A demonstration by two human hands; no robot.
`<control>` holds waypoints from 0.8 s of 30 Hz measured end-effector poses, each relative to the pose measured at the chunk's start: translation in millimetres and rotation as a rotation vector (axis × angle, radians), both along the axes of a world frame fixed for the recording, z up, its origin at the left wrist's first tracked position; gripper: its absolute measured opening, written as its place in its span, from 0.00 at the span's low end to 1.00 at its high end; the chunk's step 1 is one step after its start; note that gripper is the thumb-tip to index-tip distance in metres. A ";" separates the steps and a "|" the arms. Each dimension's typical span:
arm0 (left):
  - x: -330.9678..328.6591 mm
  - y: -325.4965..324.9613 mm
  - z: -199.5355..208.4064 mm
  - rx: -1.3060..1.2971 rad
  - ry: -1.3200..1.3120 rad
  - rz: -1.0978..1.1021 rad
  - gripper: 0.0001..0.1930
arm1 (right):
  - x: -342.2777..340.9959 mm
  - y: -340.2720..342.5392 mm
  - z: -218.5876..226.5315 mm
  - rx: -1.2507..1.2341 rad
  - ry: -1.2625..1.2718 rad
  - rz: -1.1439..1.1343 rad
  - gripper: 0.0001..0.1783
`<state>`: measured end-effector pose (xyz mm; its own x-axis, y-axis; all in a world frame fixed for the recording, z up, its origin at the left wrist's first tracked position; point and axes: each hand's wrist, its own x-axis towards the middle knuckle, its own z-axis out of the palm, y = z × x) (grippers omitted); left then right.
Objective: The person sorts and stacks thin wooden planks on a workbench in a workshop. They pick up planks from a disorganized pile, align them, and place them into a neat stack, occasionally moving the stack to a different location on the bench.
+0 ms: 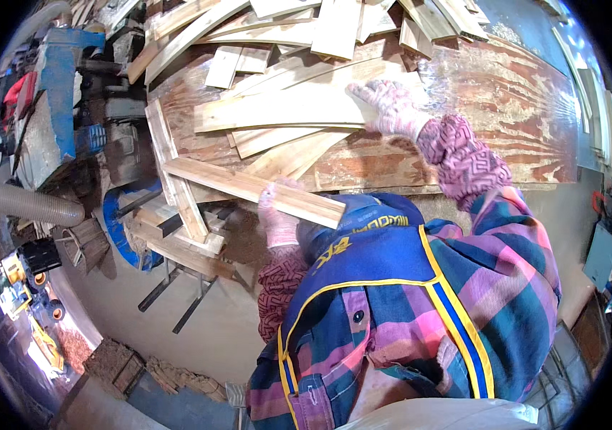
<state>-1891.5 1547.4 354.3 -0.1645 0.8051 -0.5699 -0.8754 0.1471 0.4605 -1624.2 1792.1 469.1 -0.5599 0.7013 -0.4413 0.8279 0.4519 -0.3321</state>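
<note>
My left hand [278,218], in a pale pink glove, is closed around a short wooden board [231,182] just in front of my apron. That board slants from the upper left down toward my waist. Farther off, my right hand [390,107], in a similar glove, rests at the right end of a wide pale plank [281,111] on the plywood worktable. Its thumb side lies over the plank's end, and the fingers' undersides are hidden. Beneath and beside that plank lie other loose boards [299,154].
A heap of planks [284,32] covers the far side of the plywood table [496,107]. Left of me, a stand [177,247] holds more boards, beside a blue-edged machine [59,107] and a ribbed hose [23,208]. A yellow vehicle [16,276] shows outside at the lower left.
</note>
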 end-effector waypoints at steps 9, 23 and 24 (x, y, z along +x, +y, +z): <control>34.1 20.1 43.0 -0.061 0.202 0.170 0.37 | -72.3 -94.1 -3.6 -0.485 0.469 0.080 0.41; 23.9 -17.4 54.4 -0.032 -0.096 0.154 0.45 | -95.9 -138.8 -32.1 -0.196 0.444 0.305 0.42; 22.8 -20.4 56.3 -0.034 0.010 0.171 0.46 | -90.6 -117.5 -14.8 -0.293 0.477 0.335 0.41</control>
